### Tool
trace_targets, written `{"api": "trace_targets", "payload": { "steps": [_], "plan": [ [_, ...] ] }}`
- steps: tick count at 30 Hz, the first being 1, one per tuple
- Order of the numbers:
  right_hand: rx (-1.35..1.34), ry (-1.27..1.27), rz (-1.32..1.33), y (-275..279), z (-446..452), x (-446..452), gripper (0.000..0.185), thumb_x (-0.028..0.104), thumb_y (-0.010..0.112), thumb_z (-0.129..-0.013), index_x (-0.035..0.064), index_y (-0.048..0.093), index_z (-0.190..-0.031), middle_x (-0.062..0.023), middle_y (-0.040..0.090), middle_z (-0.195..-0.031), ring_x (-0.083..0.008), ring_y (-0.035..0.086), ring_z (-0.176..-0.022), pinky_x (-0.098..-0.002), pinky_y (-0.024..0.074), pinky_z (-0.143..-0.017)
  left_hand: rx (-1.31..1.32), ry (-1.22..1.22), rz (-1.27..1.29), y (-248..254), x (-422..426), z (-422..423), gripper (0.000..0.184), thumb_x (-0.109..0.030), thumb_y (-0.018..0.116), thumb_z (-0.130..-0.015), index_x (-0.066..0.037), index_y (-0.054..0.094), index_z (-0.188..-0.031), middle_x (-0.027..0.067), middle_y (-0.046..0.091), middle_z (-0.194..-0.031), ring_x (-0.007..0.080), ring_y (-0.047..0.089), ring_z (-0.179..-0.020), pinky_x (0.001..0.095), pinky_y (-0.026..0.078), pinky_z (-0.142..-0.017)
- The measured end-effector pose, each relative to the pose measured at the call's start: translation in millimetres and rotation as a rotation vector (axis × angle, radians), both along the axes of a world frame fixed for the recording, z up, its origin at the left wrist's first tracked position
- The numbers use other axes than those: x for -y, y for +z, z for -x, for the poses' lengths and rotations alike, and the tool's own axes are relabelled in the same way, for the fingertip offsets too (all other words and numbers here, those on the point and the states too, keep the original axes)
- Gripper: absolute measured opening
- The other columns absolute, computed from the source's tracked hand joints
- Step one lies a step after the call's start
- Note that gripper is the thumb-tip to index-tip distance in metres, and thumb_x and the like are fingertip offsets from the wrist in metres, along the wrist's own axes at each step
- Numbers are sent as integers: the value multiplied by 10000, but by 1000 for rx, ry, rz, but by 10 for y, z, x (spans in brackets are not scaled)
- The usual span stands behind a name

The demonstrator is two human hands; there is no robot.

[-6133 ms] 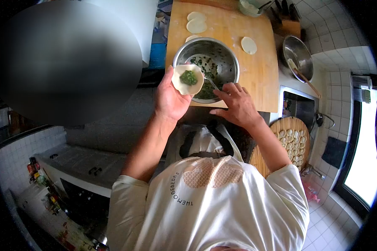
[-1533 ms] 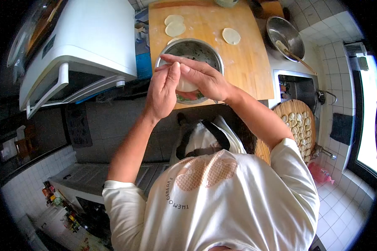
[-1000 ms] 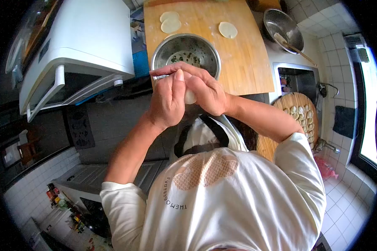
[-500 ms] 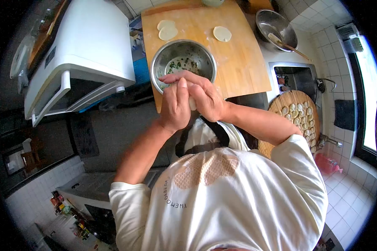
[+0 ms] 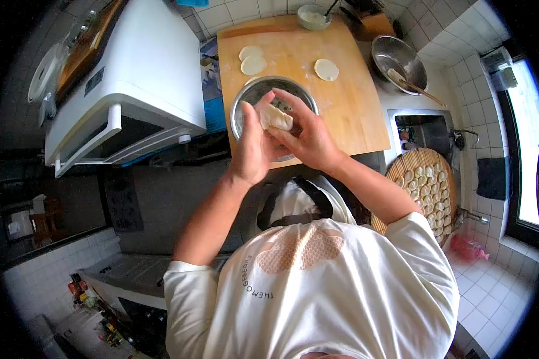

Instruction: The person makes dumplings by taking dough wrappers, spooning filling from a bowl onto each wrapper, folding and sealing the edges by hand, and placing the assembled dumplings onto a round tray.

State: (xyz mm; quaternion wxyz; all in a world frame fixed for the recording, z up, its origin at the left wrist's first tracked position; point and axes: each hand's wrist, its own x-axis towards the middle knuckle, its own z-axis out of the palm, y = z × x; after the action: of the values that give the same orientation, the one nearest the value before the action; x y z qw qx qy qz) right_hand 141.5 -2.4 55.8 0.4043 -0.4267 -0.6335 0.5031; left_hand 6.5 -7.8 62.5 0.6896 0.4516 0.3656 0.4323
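Note:
A folded white dumpling [image 5: 276, 118] is between my hands, above the metal mixing bowl [image 5: 310, 96]. My right hand [image 5: 313, 139] curves round it, index finger and thumb at its right end. My left hand [image 5: 251, 146] is open beside its left end, thumb stretched upward; its other fingers are partly hidden behind the dumpling. The hands cover much of the bowl, so its filling hardly shows. Beyond the bowl, two overlapping round dough wrappers [image 5: 253, 65] lie at the left of the wooden board [image 5: 353, 113], with a single wrapper [image 5: 326, 70] to the right.
A round woven tray [image 5: 394, 173] at the right carries rows of dumplings [image 5: 428, 188]. Behind it are a sink [image 5: 422, 128] and a steel bowl [image 5: 395, 51] with a wooden-handled spatula [image 5: 422, 91]. A small bowl [image 5: 313, 18] stands at the back. A white appliance [image 5: 132, 66] borders the board's left.
My hands were pressed together round the dumpling; they have parted, and the pleated dumpling shows. The view has shifted, so the board sits lower and further right in it.

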Motion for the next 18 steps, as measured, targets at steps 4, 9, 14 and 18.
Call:
{"api": "trace_targets", "payload": {
  "steps": [4,9,14,18],
  "plan": [
    [242,-4,-256,-178,-46,-27,463,51,691,-709,54,523,-1141,-100,587,-989,-196,552,-938,-301,456,-783,519,134,438,-51,-10,-48,724,-663,239,-836,-104,326,-1286,121,474,-1182,261,494,-1063,406,403,-884],
    [133,75,-274,-100,-137,-33,379,55,730,-661,51,601,-1017,-90,608,-981,-234,555,-959,-320,444,-813,439,120,425,-164,-48,5,697,-636,276,-848,-78,370,-1256,123,529,-1075,246,537,-949,349,432,-813],
    [49,50,-419,-160,-152,-64,185,35,688,-685,51,652,-866,-82,634,-919,-236,582,-891,-319,469,-777,422,158,452,-180,-68,-34,680,-624,289,-853,-71,389,-1236,127,536,-1047,231,542,-894,319,432,-772],
    [54,88,-433,-319,-198,-101,143,27,672,-700,48,667,-841,-86,642,-915,-244,595,-910,-324,472,-797,411,202,471,-212,-61,-89,681,-623,298,-853,-48,417,-1197,116,541,-1038,219,515,-941,314,402,-821]
  ]
}}
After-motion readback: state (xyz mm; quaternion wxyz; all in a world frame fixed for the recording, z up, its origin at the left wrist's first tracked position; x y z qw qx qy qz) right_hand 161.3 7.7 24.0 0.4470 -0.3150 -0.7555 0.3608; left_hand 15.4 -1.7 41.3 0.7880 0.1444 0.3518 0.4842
